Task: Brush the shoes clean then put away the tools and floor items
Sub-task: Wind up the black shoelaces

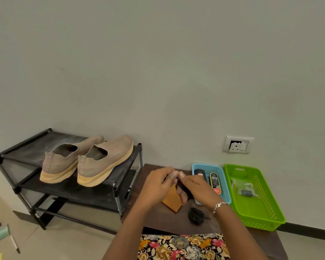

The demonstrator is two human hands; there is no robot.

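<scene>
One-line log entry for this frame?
stage: handling laces | left hand + right hand: both gripping black lace bundle | second lace coil: on table | shoes: on rack top

A pair of tan knit-fabric shoes (pixel 86 162) with pale matt rubber-looking soles is sitting to the left of the hands on a black shoe rack (pixel 64 188) of matt cloth shelves and smooth tubes. Just right of the hands, a blue basket (pixel 208 167) and a green basket (pixel 259 209) are showing perforated, slightly glossy plastic. Below the hands, a tan matt cloth (pixel 172 201) and a coiled black lace (pixel 196 215) are lying on a dark wooden table (pixel 154 220). A shiny metal bracelet (pixel 219 205) is circling the right wrist.
</scene>
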